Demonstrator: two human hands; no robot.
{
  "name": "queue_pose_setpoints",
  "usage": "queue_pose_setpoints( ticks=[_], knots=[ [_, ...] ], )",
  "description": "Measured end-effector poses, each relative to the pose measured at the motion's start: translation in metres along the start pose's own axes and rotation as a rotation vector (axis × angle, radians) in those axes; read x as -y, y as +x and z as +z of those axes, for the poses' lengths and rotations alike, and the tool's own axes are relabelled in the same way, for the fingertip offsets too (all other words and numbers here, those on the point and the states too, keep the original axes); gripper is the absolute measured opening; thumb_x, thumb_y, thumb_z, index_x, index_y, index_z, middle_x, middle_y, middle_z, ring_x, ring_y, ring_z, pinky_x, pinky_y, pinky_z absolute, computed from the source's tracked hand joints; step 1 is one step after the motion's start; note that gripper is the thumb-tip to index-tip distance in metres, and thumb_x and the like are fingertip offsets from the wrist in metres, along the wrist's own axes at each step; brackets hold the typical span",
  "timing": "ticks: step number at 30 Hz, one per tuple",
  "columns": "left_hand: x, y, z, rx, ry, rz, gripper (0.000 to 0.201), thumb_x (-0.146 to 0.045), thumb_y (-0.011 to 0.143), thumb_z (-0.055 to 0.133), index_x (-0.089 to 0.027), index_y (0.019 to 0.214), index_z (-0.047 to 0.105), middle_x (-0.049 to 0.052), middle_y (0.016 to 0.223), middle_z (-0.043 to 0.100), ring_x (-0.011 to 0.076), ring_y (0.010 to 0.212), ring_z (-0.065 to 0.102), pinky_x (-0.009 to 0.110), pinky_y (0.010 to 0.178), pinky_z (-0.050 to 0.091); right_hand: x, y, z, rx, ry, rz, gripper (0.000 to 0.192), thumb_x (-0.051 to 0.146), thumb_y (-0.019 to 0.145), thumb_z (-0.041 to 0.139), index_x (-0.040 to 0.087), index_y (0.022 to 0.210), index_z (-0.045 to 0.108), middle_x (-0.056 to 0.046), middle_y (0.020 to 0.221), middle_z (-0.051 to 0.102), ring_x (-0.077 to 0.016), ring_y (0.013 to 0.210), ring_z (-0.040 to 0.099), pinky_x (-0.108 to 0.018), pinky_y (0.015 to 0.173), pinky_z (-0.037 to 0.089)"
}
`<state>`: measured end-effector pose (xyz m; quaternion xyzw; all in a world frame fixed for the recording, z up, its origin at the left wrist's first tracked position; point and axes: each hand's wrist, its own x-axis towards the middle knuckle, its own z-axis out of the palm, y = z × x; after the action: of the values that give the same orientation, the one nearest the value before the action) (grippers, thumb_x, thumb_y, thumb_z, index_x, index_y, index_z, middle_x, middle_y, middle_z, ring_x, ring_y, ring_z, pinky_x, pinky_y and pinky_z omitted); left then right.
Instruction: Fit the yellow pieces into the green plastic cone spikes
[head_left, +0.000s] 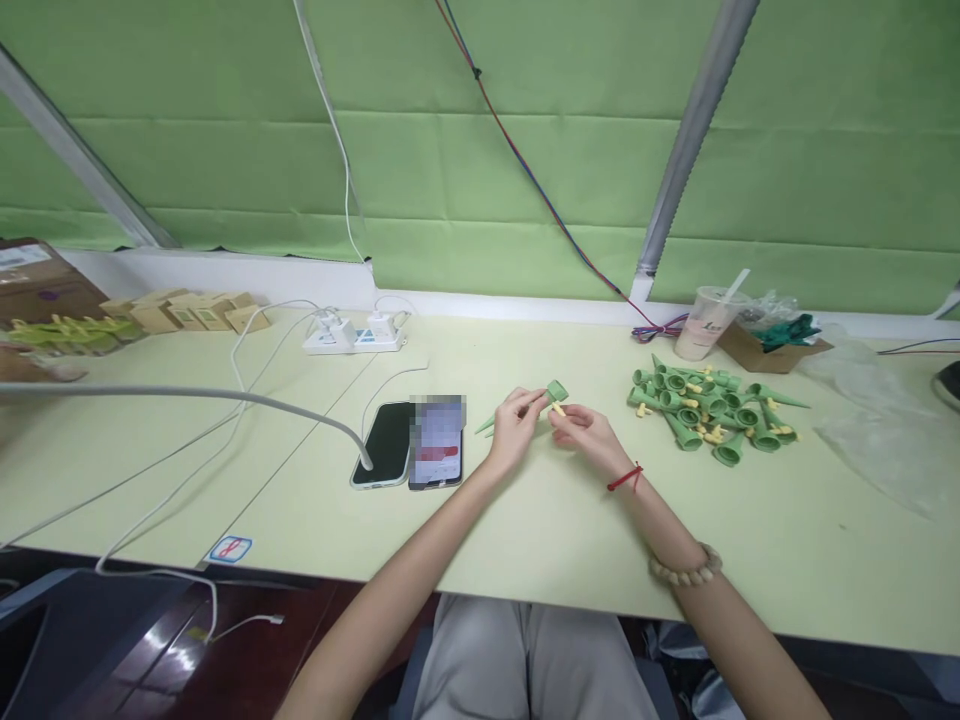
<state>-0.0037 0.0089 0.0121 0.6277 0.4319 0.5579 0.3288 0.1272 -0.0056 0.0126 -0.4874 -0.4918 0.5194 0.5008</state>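
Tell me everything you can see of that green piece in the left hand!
The green piece looks like plain, light-green plastic. Its broad, cup-like end shows past the fingertips of the left hand, which holds it over the table; the hand hides much of the rest. Slim green tips show beyond the hand, perhaps part of it. The right hand holds a small yellow piece close by that end; any contact is unclear.

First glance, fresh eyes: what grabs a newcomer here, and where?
Probably the pile of green cones mixed with yellow pieces, right of the hands on the pale table. Then the left hand holding a green cone mid-table, with the right hand pinching a yellow piece near its wide end. Green sheeting fills the background.
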Motion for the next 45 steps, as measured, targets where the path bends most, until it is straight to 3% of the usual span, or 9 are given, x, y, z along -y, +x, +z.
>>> queue_pose_setpoints(
  ticks=[5, 12, 18, 23, 26, 30, 32, 40, 45],
  knots=[
    [-0.002, 0.001, -0.002, 0.052, -0.024, 0.044, 0.026, -0.032, 0.080, 0.051, -0.016, 0.093, 0.069, 0.004, 0.078, 0.057, 0.0102, 0.068, 0.050, 0.022, 0.059, 0.037, 0.008, -0.003, -0.002, 0.207, 0.258, 0.133, 0.031, 0.045, 0.062, 0.069, 0.016, 0.072, 0.063, -0.002, 0.075, 0.062, -0.0118, 0.066, 0.059, -0.029, 0.071, 0.052],
    [0.003, -0.002, -0.002, 0.006, 0.138, 0.063, 0.025, -0.035, 0.077, 0.055, -0.018, 0.090, 0.070, 0.003, 0.075, 0.057, 0.0110, 0.068, 0.051, 0.023, 0.059, 0.037, -0.001, -0.005, -0.001, -0.177, -0.202, -0.349, 0.030, 0.045, 0.060, 0.070, 0.018, 0.061, 0.058, -0.005, 0.073, 0.061, -0.0160, 0.069, 0.057, -0.032, 0.066, 0.052],
    [0.001, 0.000, -0.003, -0.026, 0.056, 0.037, 0.025, -0.033, 0.079, 0.054, -0.017, 0.092, 0.068, 0.003, 0.078, 0.057, 0.0095, 0.065, 0.049, 0.022, 0.057, 0.037, 0.008, -0.003, -0.003, 0.067, 0.158, 0.097, 0.036, 0.047, 0.063, 0.068, 0.016, 0.080, 0.065, -0.005, 0.077, 0.064, -0.0128, 0.062, 0.060, -0.028, 0.061, 0.054],
    [-0.004, -0.001, -0.005, 0.064, 0.086, 0.100, 0.026, -0.033, 0.079, 0.054, -0.018, 0.094, 0.068, 0.004, 0.082, 0.059, 0.0113, 0.073, 0.053, 0.021, 0.057, 0.037, 0.009, -0.001, -0.008, 0.176, 0.333, 0.224, 0.028, 0.035, 0.056, 0.075, 0.017, 0.076, 0.067, -0.001, 0.073, 0.065, -0.0092, 0.062, 0.059, -0.023, 0.066, 0.053],
    [-0.001, -0.001, -0.006, 0.121, 0.190, 0.158, 0.025, -0.033, 0.080, 0.053, -0.018, 0.094, 0.068, 0.004, 0.084, 0.059, 0.0121, 0.076, 0.054, 0.022, 0.061, 0.038, 0.004, -0.001, -0.006, 0.061, 0.209, 0.114, 0.028, 0.033, 0.051, 0.077, 0.015, 0.069, 0.065, 0.000, 0.067, 0.063, -0.0094, 0.059, 0.057, -0.025, 0.065, 0.051],
    [0.004, -0.001, -0.004, 0.126, 0.238, 0.150, 0.026, -0.033, 0.082, 0.049, -0.019, 0.093, 0.068, 0.004, 0.080, 0.059, 0.0115, 0.071, 0.053, 0.024, 0.065, 0.039, -0.003, -0.001, -0.001, -0.190, -0.164, -0.232, 0.026, 0.037, 0.055, 0.074, 0.015, 0.060, 0.060, -0.001, 0.061, 0.060, -0.0113, 0.056, 0.052, -0.026, 0.057, 0.048],
    [0.006, -0.001, -0.002, 0.105, 0.199, 0.119, 0.025, -0.032, 0.082, 0.049, -0.019, 0.091, 0.069, 0.004, 0.079, 0.058, 0.0113, 0.069, 0.053, 0.023, 0.064, 0.039, -0.003, -0.001, 0.001, -0.211, -0.202, -0.283, 0.027, 0.039, 0.057, 0.072, 0.016, 0.061, 0.059, -0.001, 0.061, 0.059, -0.0114, 0.055, 0.052, -0.026, 0.055, 0.047],
    [0.000, 0.003, -0.003, 0.082, -0.019, 0.068, 0.023, -0.027, 0.081, 0.051, -0.017, 0.092, 0.069, 0.004, 0.080, 0.057, 0.0102, 0.072, 0.053, 0.022, 0.063, 0.040, 0.008, -0.003, -0.008, 0.266, 0.355, 0.251, 0.021, 0.034, 0.070, 0.066, 0.017, 0.083, 0.066, -0.002, 0.082, 0.065, -0.0089, 0.067, 0.061, -0.022, 0.067, 0.053],
    [-0.005, 0.001, -0.006, 0.122, -0.018, 0.158, 0.019, -0.026, 0.078, 0.055, -0.018, 0.089, 0.069, 0.005, 0.083, 0.059, 0.0115, 0.077, 0.055, 0.023, 0.067, 0.042, 0.005, -0.002, -0.011, 0.303, 0.475, 0.314, 0.017, 0.018, 0.060, 0.074, 0.016, 0.075, 0.066, 0.002, 0.073, 0.065, -0.0069, 0.069, 0.061, -0.017, 0.074, 0.051]
  ],
)
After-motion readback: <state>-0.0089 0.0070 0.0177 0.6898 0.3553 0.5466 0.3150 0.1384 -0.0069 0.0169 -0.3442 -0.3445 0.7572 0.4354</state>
